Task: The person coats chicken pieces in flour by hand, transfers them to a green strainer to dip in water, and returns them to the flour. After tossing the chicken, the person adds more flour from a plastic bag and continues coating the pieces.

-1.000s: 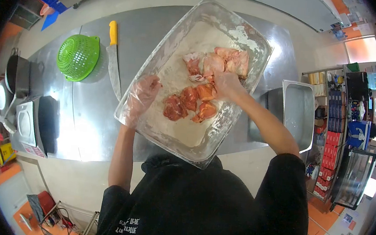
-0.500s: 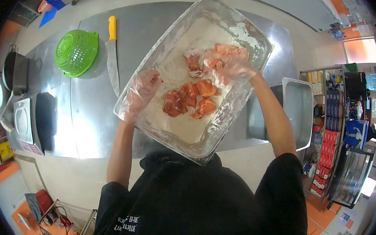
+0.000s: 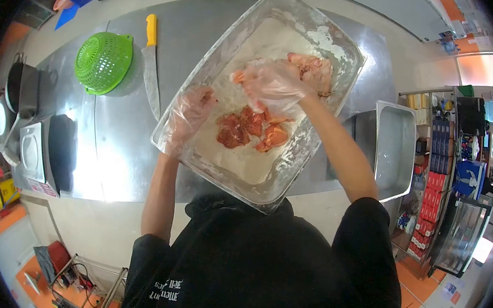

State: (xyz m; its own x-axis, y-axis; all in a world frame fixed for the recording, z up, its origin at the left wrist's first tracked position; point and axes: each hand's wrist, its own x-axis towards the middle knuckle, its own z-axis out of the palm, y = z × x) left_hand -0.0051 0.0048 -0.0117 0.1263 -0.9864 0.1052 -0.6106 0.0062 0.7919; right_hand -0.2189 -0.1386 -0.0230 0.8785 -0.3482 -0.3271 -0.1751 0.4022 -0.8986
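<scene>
Right hand (image 3: 276, 87) has swept toward left hand (image 3: 189, 120), over meat (image 3: 232, 132).
Steel table (image 3: 120, 140), shelves (image 3: 437, 176) off right; I can't tell either grip.

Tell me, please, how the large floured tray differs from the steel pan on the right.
The tray holds pale powder and raw meat pieces, while the pan shows bare grey metal inside. The tray is smeared white along its sides; the pan looks clean. The tray has the left hand and right hand over it, while the pan stands apart to the right. Both are rectangular and open-topped.
</scene>
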